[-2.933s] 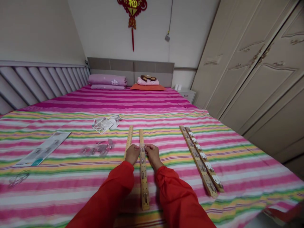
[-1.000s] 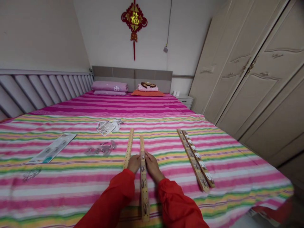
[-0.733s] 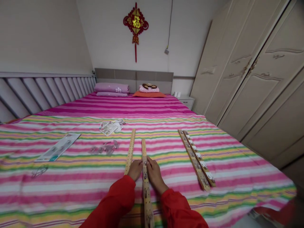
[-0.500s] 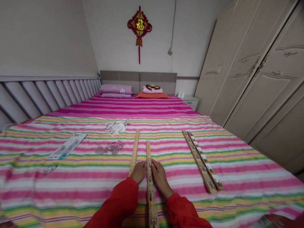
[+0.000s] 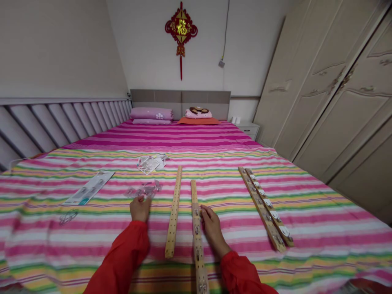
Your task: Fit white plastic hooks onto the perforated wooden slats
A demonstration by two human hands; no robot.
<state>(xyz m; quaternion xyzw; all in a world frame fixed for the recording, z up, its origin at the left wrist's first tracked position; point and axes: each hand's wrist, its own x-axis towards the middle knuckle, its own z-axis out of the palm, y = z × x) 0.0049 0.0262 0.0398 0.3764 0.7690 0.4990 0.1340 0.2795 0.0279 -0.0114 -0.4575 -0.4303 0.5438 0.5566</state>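
Observation:
A narrow wooden strip with several clear-backed metal hooks along it lies lengthwise before me. My right hand is at its right edge, fingers curled and fingertips against the wood beside the topmost hook. My left hand is at the near edge of a small pile of clear-backed hooks, its thumb and fingers slightly apart. The fingertips partly cover the pile's edge. Between my hands lies a second wooden strip, bare, with rows of small holes.
Two strips with hooks lie on the right: one with clear-backed hooks, one with white hooks. On the left are a flat hook package and a thin wire bundle. Torn packaging lies farther back on the striped bedsheet.
My left hand has let go of the hooked strip and moved left to the loose hooks. My right hand stays beside the strip. The view has shifted slightly.

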